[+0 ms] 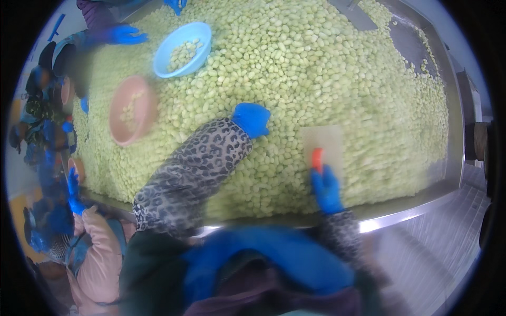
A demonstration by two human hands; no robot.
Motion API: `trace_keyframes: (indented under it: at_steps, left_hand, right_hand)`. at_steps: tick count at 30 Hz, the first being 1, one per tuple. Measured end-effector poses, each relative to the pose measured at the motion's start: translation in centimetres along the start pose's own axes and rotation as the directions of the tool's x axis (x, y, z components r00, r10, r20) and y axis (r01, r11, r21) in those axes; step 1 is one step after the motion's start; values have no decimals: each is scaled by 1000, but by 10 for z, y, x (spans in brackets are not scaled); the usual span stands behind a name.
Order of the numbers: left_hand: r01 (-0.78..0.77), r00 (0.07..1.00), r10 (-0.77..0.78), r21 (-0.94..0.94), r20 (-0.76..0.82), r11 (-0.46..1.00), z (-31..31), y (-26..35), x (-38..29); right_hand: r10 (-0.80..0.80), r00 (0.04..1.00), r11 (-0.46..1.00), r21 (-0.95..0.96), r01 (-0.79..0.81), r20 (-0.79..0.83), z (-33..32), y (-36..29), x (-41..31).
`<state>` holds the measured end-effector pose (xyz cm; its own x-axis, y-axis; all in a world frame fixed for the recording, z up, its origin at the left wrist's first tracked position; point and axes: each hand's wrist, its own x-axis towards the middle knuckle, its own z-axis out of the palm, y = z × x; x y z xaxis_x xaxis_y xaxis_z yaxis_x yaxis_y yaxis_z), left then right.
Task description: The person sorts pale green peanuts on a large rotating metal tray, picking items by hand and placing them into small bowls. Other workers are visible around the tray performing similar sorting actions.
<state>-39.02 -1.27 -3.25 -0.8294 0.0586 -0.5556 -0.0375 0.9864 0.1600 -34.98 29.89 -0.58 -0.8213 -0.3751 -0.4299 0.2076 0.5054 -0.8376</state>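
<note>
Pale green oval pieces (pixel 276 71), perhaps beans or small fruits, lie in a deep layer across a large metal-rimmed table. My left hand (pixel 252 119), in a blue glove, rests on or just above them near the middle. Its fingers are bent down and mostly hidden, so I cannot tell whether they hold anything. To the right, my right hand (pixel 327 191), also gloved in blue, grips the red handle (pixel 317 159) of a flat, pale scraper (pixel 332 138). The scraper lies over the pieces and is blurred.
A light blue bowl (pixel 158 65) and a pink bowl (pixel 118 132), each holding some pieces, stand to the left. A metal plate (pixel 357 17) sits at the far side. Another person's gloved hand (pixel 127 34) reaches in at upper left. The metal rim (pixel 411 215) runs along the near edge.
</note>
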Motion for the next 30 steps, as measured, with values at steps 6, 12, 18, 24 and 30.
trace_keyframes:
  at_steps: [6, 12, 18, 24, 30]
  left_hand:
    - [-20, 1000, 20, -43, -5, 999, 8, -4, 11]
    - [-30, 997, 32, 41, -64, 999, 27, -1, 13]
    - [-61, 990, 60, 0, -127, 998, 38, 0, 20]
    - [-161, 955, 92, -231, -283, 960, 21, -1, -1]
    - [-60, 998, -25, -957, -55, -285, -23, -20, -29]
  right_hand:
    - [35, 999, 999, 21, -36, 14, 1, 6, 2]
    - [21, 1000, 999, -35, -21, -2, 2, 10, 3]
    - [58, 998, 998, -30, -57, 21, 1, 8, 4]
    - [66, 998, 997, -43, -65, 16, 1, 6, 5]
    - [36, 999, 999, -27, -35, 11, 2, 7, 5]
